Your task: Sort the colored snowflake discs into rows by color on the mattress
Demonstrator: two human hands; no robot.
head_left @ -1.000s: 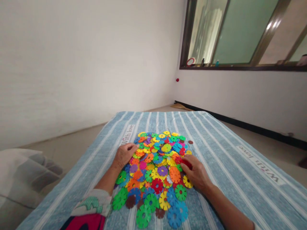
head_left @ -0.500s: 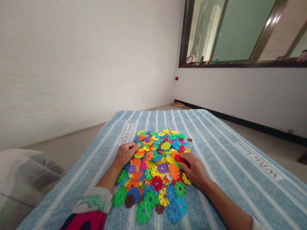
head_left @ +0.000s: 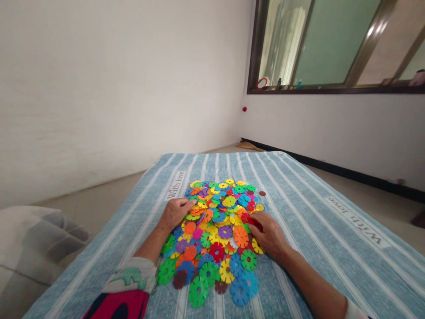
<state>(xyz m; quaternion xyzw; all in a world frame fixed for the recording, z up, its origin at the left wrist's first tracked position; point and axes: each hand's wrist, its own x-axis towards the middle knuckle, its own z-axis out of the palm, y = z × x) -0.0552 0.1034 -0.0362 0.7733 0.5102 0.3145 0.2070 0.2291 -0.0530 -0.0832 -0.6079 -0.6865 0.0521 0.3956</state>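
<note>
A heap of flat, colourful plastic snowflake discs [head_left: 215, 230] lies on a blue striped sheet [head_left: 308, 221]. My left hand [head_left: 174, 213] rests on the heap's left edge, fingers curled over orange and yellow discs. On the right edge, my right hand [head_left: 270, 235] pinches a red disc [head_left: 249, 220] between thumb and fingers. Big green [head_left: 198, 291] and blue [head_left: 241, 288] discs lie nearest to me.
A lone brown disc [head_left: 262, 193] sits just beyond the heap. The sheet carries "With love" lettering [head_left: 175, 185]. White walls stand behind, with a window [head_left: 332, 44] at the upper right, and a grey-white cushion [head_left: 33, 248] lies at the left.
Both hands have stayed at the heap's edges with hardly any shift. The view has tilted slightly, so the heap sits a little higher in frame.
</note>
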